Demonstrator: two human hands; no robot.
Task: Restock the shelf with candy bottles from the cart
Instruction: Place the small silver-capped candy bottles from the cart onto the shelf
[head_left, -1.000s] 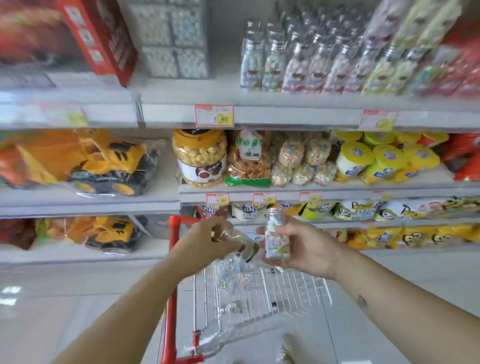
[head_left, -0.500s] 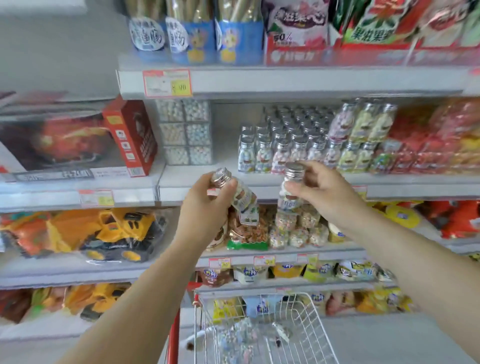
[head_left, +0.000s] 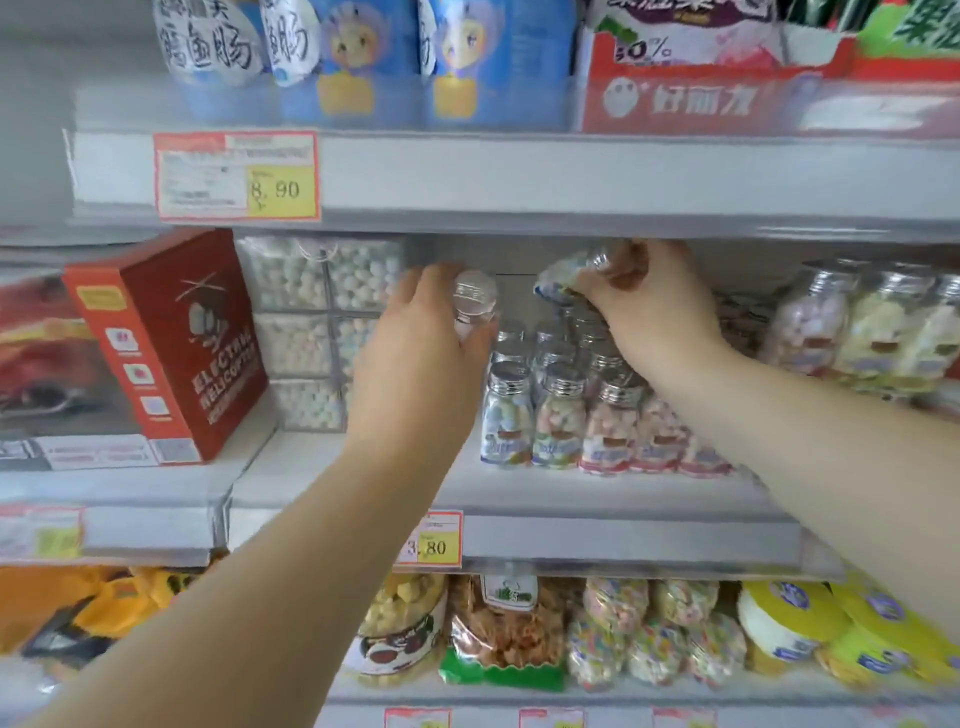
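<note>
Left grip (head_left: 421, 358) holds upright candy bottle (head_left: 474, 304); right grip (head_left: 657, 312) pinches tilted candy bottle (head_left: 563, 273).
Shelved bottles (head_left: 558, 415) stand just below right grip.

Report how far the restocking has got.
Done: rows of candy bottles already stand on the shelf. In hand: the left hand grips a capped bottle, the right hand a tilted bottle, neither set down. Left: placing both; the cart is out of view.
</note>
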